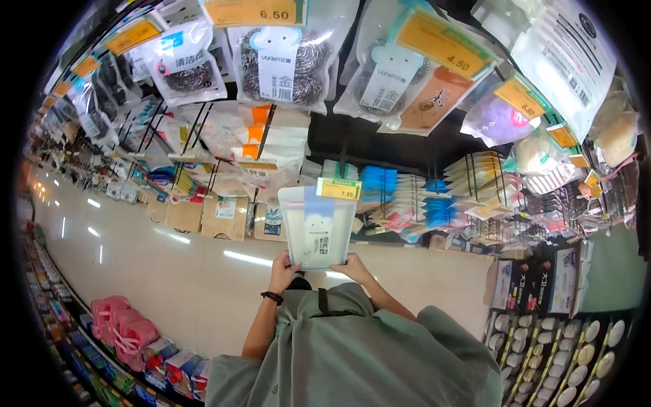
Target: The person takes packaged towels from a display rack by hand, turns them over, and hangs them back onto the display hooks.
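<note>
A clear and white packet (316,230) with a blue printed band hangs upright at the front of the shelf, beneath a yellow price tag (339,189) reading 7.50. My left hand (283,270), below a dark beaded bracelet, is closed on the packet's lower left corner. At the lower right corner, my right hand (350,266) pinches the same packet between thumb and fingers. The packet's top edge lies against the tag.
Bagged steel scourers (285,68) hang overhead with more price tags. Blue packs (378,190) and other hanging goods fill the rack behind. Cutting boards (222,216) stand low on the left. Pink items (129,332) are at the lower left, boxes (536,281) at right.
</note>
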Tool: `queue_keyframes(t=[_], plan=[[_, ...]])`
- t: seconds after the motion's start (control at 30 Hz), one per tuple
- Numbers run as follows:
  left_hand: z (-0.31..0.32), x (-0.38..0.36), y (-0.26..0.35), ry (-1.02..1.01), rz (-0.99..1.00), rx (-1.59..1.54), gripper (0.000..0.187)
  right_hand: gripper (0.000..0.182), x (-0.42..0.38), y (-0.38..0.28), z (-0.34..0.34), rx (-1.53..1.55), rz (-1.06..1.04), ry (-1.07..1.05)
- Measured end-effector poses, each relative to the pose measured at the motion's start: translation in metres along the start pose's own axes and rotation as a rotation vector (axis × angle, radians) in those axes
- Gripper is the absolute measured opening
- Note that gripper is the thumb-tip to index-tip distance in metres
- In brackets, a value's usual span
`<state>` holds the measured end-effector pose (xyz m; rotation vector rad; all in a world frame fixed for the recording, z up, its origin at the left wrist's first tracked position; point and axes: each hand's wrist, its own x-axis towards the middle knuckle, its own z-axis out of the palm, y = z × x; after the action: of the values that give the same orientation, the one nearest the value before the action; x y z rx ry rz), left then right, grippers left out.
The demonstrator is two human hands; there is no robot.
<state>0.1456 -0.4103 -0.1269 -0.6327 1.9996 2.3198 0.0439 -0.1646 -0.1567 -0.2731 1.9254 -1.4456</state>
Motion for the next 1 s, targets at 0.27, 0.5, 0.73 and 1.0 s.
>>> queue_keyframes(t=[0.27, 0.5, 0.73, 1.0], plan=[[-0.012, 0.05, -0.003, -0.097, -0.02, 0.07, 0.029, 0.029, 0.015, -0.015, 0.001, -0.095, 0.004, 0.101], [-0.025, 0.073, -0.002, -0.219, -0.038, 0.116, 0.034, 0.029, 0.024, -0.009, 0.016, 0.045, 0.01, 0.224], [-0.029, 0.093, 0.003, -0.307, 0.061, 0.183, 0.032, 0.031, 0.031, -0.005, 0.021, -0.046, 0.051, 0.296], [-0.031, 0.104, 0.017, -0.341, 0.029, 0.196, 0.036, 0.032, 0.035, -0.023, 0.015, -0.065, 0.031, 0.314]])
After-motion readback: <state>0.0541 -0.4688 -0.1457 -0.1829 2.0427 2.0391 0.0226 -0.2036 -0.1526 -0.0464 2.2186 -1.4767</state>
